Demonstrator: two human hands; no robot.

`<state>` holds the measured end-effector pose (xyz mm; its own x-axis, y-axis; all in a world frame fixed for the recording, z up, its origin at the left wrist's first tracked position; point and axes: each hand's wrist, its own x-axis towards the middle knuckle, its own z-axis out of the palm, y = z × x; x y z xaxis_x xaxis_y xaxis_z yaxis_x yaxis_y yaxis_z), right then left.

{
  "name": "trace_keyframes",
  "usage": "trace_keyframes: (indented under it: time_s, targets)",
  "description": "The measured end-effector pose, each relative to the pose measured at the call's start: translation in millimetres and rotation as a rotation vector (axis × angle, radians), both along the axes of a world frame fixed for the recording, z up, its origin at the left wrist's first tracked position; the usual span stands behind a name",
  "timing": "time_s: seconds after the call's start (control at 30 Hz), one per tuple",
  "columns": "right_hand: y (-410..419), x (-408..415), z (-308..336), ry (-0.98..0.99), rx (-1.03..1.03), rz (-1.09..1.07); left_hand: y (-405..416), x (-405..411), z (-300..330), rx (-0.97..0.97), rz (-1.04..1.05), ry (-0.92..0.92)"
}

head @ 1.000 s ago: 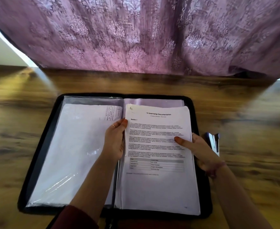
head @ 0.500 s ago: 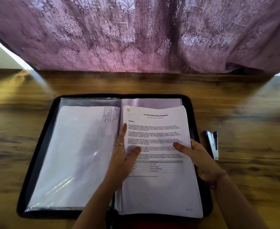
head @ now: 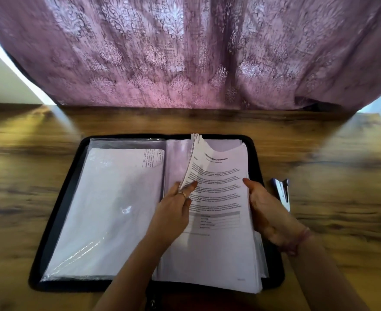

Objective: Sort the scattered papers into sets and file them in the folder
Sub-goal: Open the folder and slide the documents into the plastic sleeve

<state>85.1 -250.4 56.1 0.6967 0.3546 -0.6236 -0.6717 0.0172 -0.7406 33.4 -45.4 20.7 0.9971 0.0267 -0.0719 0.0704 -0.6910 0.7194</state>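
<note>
Patterned curtain (head: 185,52) behind wooden tabletop (head: 27,176). Open black zip folder (head: 57,212) lying flat; left half holds sleeved sheets (head: 108,209). Printed paper stack (head: 218,221) on right half, left edge lifted. Left hand (head: 173,212), grip pinching that edge; right hand (head: 268,212), grip clasping right edge. Stapler (head: 282,194) beside folder.

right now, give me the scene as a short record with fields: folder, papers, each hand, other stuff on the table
folder: black zip folder, open flat on wooden table
left side: sheets inside a clear sleeve
paper stack: on right side, left edge lifted and fanned
left hand: lifting the stack's left edge
right hand: gripping the stack's right edge
other: stapler right of folder; purple curtain behind
</note>
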Motion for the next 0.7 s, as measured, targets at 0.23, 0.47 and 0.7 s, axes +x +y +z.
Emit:
trace_keyframes:
  time_s: [0.23,0.47,0.7]
  targets:
    - [14,-23,29,-0.236,0.115,0.032,-9,-7,38,-0.226,0.042,-0.074]
    - [36,-20,24,-0.379,0.016,0.090,-7,2,39,-0.234,0.097,-0.078]
    - [14,7,0,-0.073,0.266,0.020,-23,25,42,-0.650,0.120,0.058]
